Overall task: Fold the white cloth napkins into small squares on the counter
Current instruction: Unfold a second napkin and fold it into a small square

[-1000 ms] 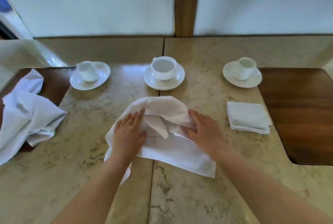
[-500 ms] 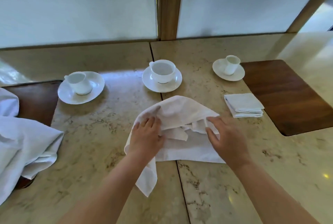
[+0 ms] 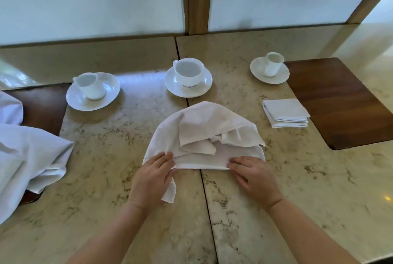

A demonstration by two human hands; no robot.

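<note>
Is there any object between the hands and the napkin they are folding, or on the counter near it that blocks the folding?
Nothing visible does. The left hand and right hand already rest on the near edge of the crumpled napkin. The middle cup and saucer stand behind it, apart; the folded napkin lies off to its right.

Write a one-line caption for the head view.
Both hands, left hand and right hand, press a rumpled napkin flat on the counter.
</note>
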